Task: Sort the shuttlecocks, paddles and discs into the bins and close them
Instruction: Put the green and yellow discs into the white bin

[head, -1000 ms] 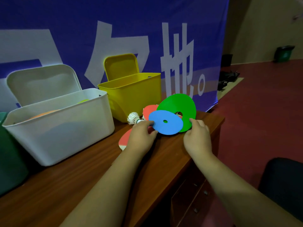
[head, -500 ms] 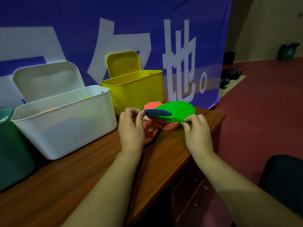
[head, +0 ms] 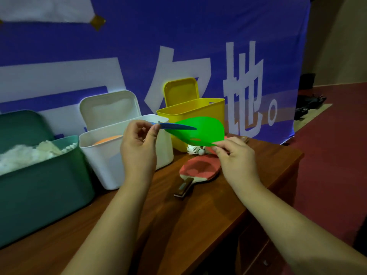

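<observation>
Head view, both hands up over the table (head: pixel 198 219).

- Left hand (head: pixel 139 147): thumb and forefinger pinched together on the rim of the blue disc (head: pixel 176 127). I see the disc almost edge-on, held in the air level with the rim of the white bin (head: pixel 119 161).
- Right hand (head: pixel 236 157): fingertips clamped on the lower rim of the green disc (head: pixel 200 128), near its hole. The disc is tilted and held in front of the yellow bin (head: pixel 198 108).
- Blue overlaps green from here; I cannot tell whether they touch.
- Three bins stand along the table's far edge: teal bin (head: pixel 39 187) at the left, white in the middle, yellow at the right. All three lids stand open behind them.
- The teal bin holds a heap of white shuttlecocks (head: pixel 25 155). Something orange (head: pixel 108 138) shows inside the white bin.
- One shuttlecock (head: pixel 193 150) lies on the table at the foot of the yellow bin, under the green disc.
- A red paddle (head: pixel 200 168) lies flat toward the table's right end, its handle pointing at the near edge.
- Blue banner (head: pixel 178 46) with white characters hangs behind.
</observation>
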{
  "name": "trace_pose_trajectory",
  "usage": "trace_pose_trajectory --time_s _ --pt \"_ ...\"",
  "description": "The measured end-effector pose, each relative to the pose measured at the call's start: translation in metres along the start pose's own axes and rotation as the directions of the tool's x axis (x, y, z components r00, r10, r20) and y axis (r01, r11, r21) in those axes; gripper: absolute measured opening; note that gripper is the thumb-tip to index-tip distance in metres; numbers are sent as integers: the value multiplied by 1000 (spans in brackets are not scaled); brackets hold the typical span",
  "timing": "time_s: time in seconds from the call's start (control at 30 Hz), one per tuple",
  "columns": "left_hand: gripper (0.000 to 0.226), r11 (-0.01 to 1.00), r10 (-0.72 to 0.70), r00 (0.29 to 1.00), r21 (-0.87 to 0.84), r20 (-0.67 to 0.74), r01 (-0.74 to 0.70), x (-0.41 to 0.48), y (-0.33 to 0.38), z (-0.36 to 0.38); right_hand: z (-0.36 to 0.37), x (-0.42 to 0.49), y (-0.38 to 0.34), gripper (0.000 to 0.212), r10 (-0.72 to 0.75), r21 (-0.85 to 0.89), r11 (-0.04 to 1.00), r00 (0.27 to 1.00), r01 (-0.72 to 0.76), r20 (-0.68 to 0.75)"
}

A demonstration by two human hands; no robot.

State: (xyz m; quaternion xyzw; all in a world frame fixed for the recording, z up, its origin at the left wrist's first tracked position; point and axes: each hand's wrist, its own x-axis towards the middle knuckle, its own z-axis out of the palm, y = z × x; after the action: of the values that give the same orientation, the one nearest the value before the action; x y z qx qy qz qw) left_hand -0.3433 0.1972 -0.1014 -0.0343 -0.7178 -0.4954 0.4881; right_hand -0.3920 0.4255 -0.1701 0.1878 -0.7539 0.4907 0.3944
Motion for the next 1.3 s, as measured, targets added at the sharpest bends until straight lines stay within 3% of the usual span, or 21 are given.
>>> trace_pose_trajectory --time_s 0.4,0.67,0.83,1.03,1.17,1.3 --pt "18 989 45 955 150 -292 0 50 0 -193 123 52 -110 5 -104 184 978 995 99 13" --pt "27 990 47 935 139 -352 2 81 -16 -216 197 82 -150 13 -35 256 966 998 46 -50" --pt "35 986 35 942 165 -333 22 83 -45 -218 233 76 -139 15 -76 279 955 992 103 -105" --pt "38 976 32 947 215 -319 39 82 -61 -215 261 67 -111 15 -127 84 987 982 140 -139" --pt "40 961 33 954 271 -299 52 81 -74 -212 267 53 -100 26 -141 -149 979 990 138 -8" --pt "38 932 64 958 360 -278 43 79 -79 -209 259 42 -109 40 -127 -134 983 992 127 12"
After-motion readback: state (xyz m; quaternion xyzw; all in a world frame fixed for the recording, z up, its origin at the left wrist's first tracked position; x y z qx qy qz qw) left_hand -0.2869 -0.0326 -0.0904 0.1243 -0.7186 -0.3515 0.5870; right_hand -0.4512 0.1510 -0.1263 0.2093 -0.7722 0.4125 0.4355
